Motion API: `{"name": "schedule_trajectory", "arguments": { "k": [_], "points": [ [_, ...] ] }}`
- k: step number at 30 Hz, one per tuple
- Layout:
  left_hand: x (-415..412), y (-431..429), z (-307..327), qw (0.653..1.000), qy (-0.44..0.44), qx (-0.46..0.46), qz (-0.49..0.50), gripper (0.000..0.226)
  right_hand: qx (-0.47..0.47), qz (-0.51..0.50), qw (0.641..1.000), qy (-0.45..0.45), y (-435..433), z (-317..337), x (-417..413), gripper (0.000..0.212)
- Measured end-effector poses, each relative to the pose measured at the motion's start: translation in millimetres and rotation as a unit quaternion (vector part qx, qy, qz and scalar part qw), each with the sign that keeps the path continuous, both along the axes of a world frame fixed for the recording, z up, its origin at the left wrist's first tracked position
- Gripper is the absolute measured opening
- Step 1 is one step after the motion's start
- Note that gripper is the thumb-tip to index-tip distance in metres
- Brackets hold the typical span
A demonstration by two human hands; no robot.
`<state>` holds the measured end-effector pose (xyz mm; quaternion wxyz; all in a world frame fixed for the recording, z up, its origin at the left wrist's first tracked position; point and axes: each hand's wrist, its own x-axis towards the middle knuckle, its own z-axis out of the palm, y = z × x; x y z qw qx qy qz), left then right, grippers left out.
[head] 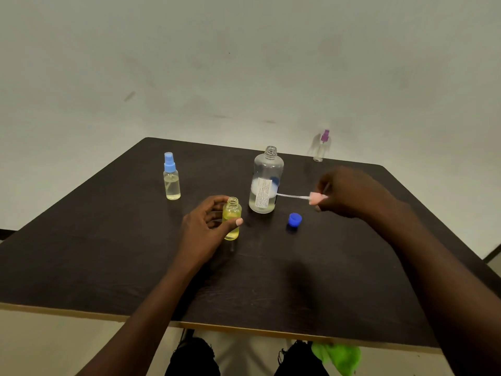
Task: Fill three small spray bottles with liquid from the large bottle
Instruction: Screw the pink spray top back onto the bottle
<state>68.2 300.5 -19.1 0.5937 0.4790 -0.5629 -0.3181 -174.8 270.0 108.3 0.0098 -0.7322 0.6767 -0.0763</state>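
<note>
Left grip (208, 223): fingers and thumb curled round the yellow bottle (231, 222), which is upright on the bench (108, 253) and uncapped.
Right grip (349, 194): pinches the pink sprayer (317, 198); its tube points toward the large bottle.
Large bottle (267, 183): upright, neck open, mid-bench, between the grips.
Blue cap (295, 220): on bench, near large bottle.
Blue bottle (171, 180): capped, upright, left.
Purple bottle (322, 146): capped, far edge, right.

yellow btl (231, 218), blue cap (295, 220), dk table (108, 240)
</note>
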Motion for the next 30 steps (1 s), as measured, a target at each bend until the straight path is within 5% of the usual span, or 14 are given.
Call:
{"name": "schedule_trajectory", "arguments": {
  "k": [7, 30],
  "points": [
    [0, -1, 0, 1.0, 0.002, -0.011, -0.005, 0.041, -0.105, 0.121, 0.987, 0.028, 19, 25, 48, 0.017],
    [-1, -8, -5, 1.0, -0.026, -0.008, 0.011, 0.044, -0.09, 0.25, 0.951, 0.156, 16, 31, 111, 0.025]
  ]
}}
